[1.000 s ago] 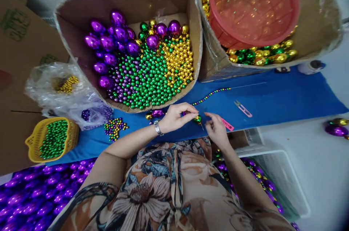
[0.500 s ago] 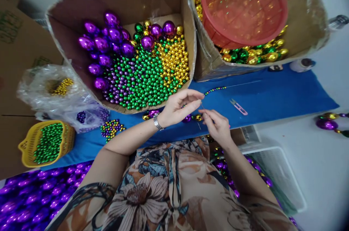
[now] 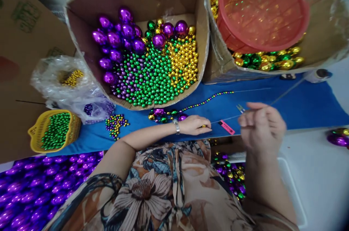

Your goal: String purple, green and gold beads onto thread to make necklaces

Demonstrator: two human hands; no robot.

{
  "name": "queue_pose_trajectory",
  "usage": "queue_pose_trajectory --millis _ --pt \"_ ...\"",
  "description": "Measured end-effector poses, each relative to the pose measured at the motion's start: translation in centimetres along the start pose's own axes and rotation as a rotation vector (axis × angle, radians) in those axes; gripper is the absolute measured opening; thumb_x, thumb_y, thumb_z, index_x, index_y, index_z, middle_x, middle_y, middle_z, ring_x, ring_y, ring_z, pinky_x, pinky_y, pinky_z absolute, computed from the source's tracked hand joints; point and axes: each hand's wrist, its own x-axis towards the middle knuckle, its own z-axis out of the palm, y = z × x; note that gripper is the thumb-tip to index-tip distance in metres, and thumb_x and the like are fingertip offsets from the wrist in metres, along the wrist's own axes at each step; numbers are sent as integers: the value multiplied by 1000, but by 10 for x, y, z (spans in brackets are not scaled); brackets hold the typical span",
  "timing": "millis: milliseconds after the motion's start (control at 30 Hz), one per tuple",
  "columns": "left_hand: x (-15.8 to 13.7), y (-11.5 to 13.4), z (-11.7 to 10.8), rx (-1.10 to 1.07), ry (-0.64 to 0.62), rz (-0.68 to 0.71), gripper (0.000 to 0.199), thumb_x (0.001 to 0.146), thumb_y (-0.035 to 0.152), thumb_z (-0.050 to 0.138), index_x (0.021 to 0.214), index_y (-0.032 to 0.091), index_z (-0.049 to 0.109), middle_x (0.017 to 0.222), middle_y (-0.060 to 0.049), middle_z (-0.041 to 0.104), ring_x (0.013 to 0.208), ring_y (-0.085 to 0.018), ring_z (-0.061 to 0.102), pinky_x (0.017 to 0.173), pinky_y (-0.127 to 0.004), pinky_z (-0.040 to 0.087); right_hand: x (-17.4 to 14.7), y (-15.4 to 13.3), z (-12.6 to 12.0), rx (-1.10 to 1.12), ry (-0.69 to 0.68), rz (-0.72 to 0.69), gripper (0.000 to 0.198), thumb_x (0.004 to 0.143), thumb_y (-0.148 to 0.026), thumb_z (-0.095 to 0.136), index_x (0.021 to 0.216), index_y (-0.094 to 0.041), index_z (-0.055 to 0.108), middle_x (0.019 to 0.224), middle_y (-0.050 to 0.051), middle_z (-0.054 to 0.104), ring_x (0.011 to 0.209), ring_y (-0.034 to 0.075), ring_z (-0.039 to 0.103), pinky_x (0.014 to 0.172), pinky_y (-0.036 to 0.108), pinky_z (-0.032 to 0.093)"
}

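My left hand (image 3: 195,125), with a metal watch at the wrist, is closed low over the blue cloth, pinching a strand at a gold bead (image 3: 204,126). A thin thread (image 3: 227,118) runs taut from there to my right hand (image 3: 261,131), raised at the right with its fingers closed on it. Beyond that hand the thread continues up to the right. Behind my left hand lie large purple, green and gold beads (image 3: 159,112) and a curved string of small beads (image 3: 208,99). Below the thread is a pink lighter (image 3: 227,127); thread snips (image 3: 240,108) are partly hidden by my right hand.
A cardboard box (image 3: 205,52) of loose beads stands behind the cloth (image 3: 294,111). Right of it, a red basket (image 3: 264,47) sits in another box. A yellow basket (image 3: 34,140) of green beads, plastic bags (image 3: 47,78) and a small bead pile (image 3: 116,124) are left.
My hands have moved apart: the right went up and right, drawing the thread taut, while the left lowered onto the strand. The pink lighter and more of the small-bead string now show.
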Motion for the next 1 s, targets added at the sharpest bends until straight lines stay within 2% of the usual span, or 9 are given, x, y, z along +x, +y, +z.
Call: queue_pose_trajectory --millis 100,200,300,400,500,633,800,900,1000 --pt "-17 2 9 170 20 -158 28 97 42 43 99 20 60 96 -5 70 82 -17 67 68 -26 44 18 13 -17 290 297 118 20 88 -37 65 89 -18 69 51 -7 36 43 5 33 42 22 30" --pt "-31 7 6 316 2 -284 34 98 48 39 105 20 56 97 -6 69 80 -18 67 62 -25 43 30 35 -34 324 411 142 25 82 -40 71 87 -16 68 48 -9 39 41 5 34 40 21 28" --pt "-44 10 -4 425 -30 -396 42 97 54 34 105 19 56 97 -8 68 78 -20 67 56 -26 41 39 61 -49 293 535 129 20 86 -35 65 88 -16 64 48 -9 41 39 5 37 38 20 27" --pt "-58 7 -13 517 -62 -487 45 97 56 34 106 19 57 96 -10 66 76 -22 67 56 -27 41 48 85 -66 249 648 194 15 95 -27 48 89 -18 58 47 -11 40 37 4 38 38 18 24" --pt "-71 1 -19 610 -108 -556 44 97 53 36 107 17 57 97 -12 65 75 -24 67 57 -28 42 54 99 -81 241 699 244 18 97 -25 37 92 -19 53 49 -12 37 37 3 40 39 17 24" --pt "-83 0 -23 656 -175 -553 43 94 53 44 112 16 57 102 -13 63 78 -25 67 58 -29 45 53 101 -79 188 656 208 14 93 -28 46 95 -18 55 51 -11 40 40 4 43 41 18 29" --pt "-87 9 -40 627 -200 -497 54 89 63 46 110 15 61 97 -13 65 81 -26 67 59 -30 46 42 81 -34 168 532 165 27 87 -40 61 95 -15 63 52 -8 43 42 5 43 44 22 37" --pt "-87 15 -60 593 -55 -433 55 92 63 40 113 16 62 93 -11 67 81 -23 67 60 -28 46 27 64 0 63 376 190 31 90 -43 59 97 -14 68 56 -5 46 48 7 47 50 24 41" --pt "-87 16 -86 560 149 -354 48 95 57 40 116 18 62 94 -8 69 81 -19 67 63 -27 48 8 54 25 -173 110 244 34 94 -43 53 107 -16 69 63 -2 56 57 9 54 58 24 44"
